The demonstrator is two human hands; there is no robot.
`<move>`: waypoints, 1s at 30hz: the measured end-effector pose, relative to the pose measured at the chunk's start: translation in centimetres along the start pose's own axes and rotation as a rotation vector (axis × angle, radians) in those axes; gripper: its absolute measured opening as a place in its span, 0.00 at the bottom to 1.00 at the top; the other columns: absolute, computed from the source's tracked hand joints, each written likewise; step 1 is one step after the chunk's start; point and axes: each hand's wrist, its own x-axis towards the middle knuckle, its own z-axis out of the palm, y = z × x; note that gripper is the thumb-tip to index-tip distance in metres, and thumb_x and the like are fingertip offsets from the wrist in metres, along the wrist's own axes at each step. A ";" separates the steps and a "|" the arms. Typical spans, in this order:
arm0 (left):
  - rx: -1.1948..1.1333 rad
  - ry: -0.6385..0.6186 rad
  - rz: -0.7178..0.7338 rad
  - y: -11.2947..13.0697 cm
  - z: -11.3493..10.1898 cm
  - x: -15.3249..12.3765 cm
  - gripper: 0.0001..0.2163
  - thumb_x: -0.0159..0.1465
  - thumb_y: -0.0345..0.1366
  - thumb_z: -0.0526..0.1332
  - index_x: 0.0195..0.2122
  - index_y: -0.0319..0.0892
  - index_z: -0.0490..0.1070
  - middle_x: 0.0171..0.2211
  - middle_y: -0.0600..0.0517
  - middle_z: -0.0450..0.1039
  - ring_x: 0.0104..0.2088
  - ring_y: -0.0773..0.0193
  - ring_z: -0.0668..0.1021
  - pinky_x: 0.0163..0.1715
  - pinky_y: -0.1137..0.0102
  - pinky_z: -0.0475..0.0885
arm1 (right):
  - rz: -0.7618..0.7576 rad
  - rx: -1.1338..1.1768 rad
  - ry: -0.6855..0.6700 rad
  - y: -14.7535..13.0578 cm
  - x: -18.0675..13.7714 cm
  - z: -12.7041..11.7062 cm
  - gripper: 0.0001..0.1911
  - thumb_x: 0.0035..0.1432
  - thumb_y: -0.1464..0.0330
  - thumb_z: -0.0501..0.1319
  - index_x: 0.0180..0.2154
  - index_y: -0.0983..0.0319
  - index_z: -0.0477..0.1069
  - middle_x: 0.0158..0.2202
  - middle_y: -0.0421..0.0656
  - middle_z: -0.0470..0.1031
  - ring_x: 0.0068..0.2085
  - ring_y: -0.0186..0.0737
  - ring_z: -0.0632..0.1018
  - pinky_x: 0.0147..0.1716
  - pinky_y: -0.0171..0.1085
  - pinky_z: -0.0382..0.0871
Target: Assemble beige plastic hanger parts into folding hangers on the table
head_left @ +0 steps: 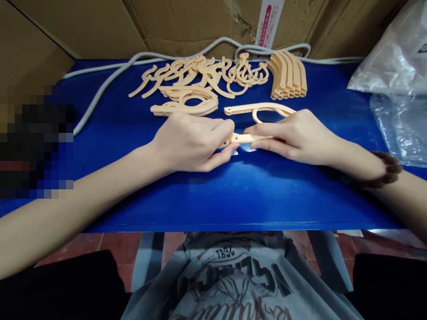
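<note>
My left hand [191, 141] and my right hand [293, 134] meet at the middle of the blue table [233, 195]. Both pinch a peach-coloured plastic hanger part [242, 138] between thumb and fingers, each hand closed on one end of it. A curved arm of a peach hanger piece [258, 108] shows just behind my right hand. How the pieces join is hidden by my fingers.
At the back lie a loose heap of peach hooks [203, 73], a flat stack of hanger arms [187, 104] and a neat row of curved arms [288, 75]. A white cable [100, 91] runs along the back left. Clear plastic bags [396, 80] sit right; cardboard boxes [187, 22] stand behind.
</note>
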 end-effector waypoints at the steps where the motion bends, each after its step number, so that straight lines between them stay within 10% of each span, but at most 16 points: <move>1: 0.002 -0.003 -0.004 0.0 0.0 0.0 0.19 0.80 0.40 0.53 0.32 0.45 0.73 0.21 0.53 0.74 0.20 0.61 0.77 0.20 0.62 0.55 | 0.001 0.002 -0.001 0.0 0.0 0.0 0.33 0.86 0.47 0.48 0.69 0.56 0.82 0.40 0.44 0.84 0.32 0.39 0.72 0.35 0.39 0.56; 14: 0.016 0.089 0.067 -1.0 0.2 0.1 0.19 0.80 0.43 0.60 0.30 0.46 0.69 0.22 0.56 0.78 0.18 0.66 0.72 0.18 0.66 0.54 | 0.052 -0.113 -0.041 -0.7 0.2 -0.5 0.39 0.86 0.46 0.41 0.70 0.57 0.81 0.37 0.46 0.85 0.31 0.45 0.73 0.35 0.43 0.57; 30: 0.041 -0.083 0.031 -0.6 0.1 0.0 0.18 0.81 0.42 0.54 0.33 0.46 0.74 0.24 0.52 0.78 0.21 0.59 0.79 0.21 0.63 0.55 | -0.005 -0.292 0.043 -0.1 -0.3 0.3 0.38 0.87 0.46 0.40 0.62 0.58 0.84 0.35 0.45 0.84 0.32 0.43 0.78 0.33 0.42 0.54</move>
